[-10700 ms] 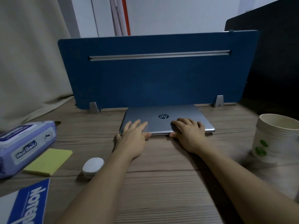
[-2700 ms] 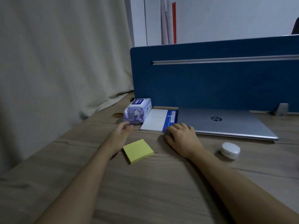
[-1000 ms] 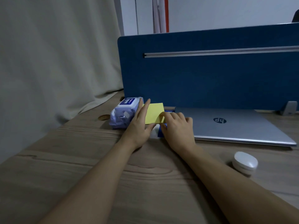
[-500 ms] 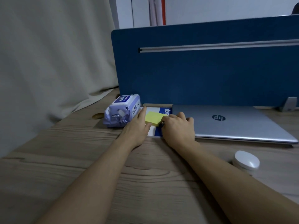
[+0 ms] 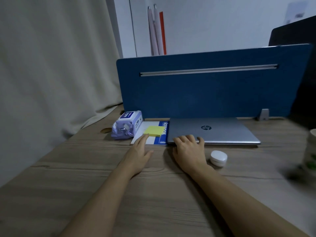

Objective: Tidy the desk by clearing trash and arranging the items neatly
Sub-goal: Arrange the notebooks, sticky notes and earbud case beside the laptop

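Observation:
A yellow sticky-note pad (image 5: 153, 131) lies on a white and blue notebook (image 5: 163, 134) at the back of the wooden desk (image 5: 153, 194). A pack of wet wipes (image 5: 126, 124) stands to the notebook's left, and a closed silver laptop (image 5: 213, 130) lies to its right. My left hand (image 5: 139, 153) rests flat on the desk, fingertips touching the notebook's front edge just below the pad, holding nothing. My right hand (image 5: 189, 148) lies palm down with its fingers on the laptop's front left corner. A small white round case (image 5: 218, 158) sits right of my right hand.
A blue divider panel (image 5: 205, 86) closes off the back of the desk. A paper cup (image 5: 310, 151) with green print shows blurred at the right edge. A beige curtain (image 5: 51, 65) hangs on the left. A round cable hole (image 5: 106, 130) lies left of the wipes.
Both hands have let go of the sticky-note pad, which now lies on the notebook. My right hand has moved right to the laptop's corner; my left hand has drawn back.

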A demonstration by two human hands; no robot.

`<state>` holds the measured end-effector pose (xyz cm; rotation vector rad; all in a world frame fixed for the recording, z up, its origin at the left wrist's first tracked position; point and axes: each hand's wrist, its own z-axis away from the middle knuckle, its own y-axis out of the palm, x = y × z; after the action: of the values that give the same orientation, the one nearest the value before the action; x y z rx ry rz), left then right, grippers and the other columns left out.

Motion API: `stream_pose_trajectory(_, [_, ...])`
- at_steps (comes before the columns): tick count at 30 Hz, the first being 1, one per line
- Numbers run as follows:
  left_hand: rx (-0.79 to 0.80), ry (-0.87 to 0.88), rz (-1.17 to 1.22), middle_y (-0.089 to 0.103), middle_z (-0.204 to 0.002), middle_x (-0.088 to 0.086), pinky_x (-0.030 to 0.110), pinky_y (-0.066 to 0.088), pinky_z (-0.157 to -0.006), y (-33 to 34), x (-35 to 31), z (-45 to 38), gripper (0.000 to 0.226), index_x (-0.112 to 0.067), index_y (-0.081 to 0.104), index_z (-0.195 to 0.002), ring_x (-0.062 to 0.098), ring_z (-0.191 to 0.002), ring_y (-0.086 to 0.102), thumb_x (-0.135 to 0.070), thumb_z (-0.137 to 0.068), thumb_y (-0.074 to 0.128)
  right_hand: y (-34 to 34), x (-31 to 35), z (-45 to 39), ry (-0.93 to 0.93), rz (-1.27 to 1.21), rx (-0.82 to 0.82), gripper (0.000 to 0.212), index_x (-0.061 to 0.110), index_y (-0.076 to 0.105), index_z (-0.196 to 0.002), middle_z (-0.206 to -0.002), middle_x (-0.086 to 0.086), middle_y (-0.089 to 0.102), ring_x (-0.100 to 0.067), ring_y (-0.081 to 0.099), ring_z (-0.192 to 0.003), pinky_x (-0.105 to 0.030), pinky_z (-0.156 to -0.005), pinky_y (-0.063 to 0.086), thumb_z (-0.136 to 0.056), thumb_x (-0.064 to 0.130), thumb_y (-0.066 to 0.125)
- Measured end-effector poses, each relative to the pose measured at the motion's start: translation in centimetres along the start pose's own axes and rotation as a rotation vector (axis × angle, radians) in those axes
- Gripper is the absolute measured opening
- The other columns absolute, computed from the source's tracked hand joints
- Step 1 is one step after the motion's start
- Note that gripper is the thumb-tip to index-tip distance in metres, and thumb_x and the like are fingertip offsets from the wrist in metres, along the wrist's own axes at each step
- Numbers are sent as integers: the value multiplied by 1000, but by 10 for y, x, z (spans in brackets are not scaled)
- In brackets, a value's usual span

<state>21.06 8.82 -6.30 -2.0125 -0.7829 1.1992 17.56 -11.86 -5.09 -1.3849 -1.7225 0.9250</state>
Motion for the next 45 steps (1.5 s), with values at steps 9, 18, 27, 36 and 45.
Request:
stream_pose_trajectory(9, [12, 29, -15, 41, -152, 1, 29, 35, -105, 0, -43, 61, 60, -23, 35, -149, 20, -133, 44, -31, -94, 59, -49, -38, 80, 95, 128, -47, 32, 27, 60, -118, -126, 3, 62, -26, 42, -129, -60, -108, 15, -90, 37, 48])
stream_pose_trajectory(18, [-6, -32, -5, 49, -143, 0, 30, 42, -92, -18, -32, 84, 50, -32, 41, -141, 13, -117, 53, -32, -93, 57, -58, -79, 105, 256, -213, 31, 30, 17, 56, -116, -122, -13, 60, -35, 55, -106, -39, -82, 45, -91, 32, 60])
stream_pose_trajectory(27, [0, -77, 6, 53, -139, 2, 31, 44, -92, -22, -3, 53, 46, -30, 47, -135, 16, -118, 55, -32, -91, 60, -37, -52, 68, 42, -284, 30, 23, 19, 50, -102, -109, -7, 64, -28, 57, -91, -35, -68, 41, -92, 38, 59])
stream_pose_trajectory(36, [-18, -67, -19, 46, -146, 3, 28, 37, -98, -18, 34, 2, 51, -24, 45, -141, 17, -126, 48, -23, -92, 59, 0, -5, 1, -225, -179, 21, 33, 26, 46, -105, -107, 4, 61, -21, 49, -94, -38, -80, 39, -82, 47, 55])
stream_pose_trajectory(45, [-39, 33, -49, 56, -137, -3, 31, 38, -103, -7, 48, -34, 45, -26, 56, -132, 9, -121, 47, -14, -88, 55, 38, 15, -56, -310, -154, -91, 17, 25, 58, -102, -103, 7, 66, -20, 52, -98, -38, -81, 36, -86, 28, 53])
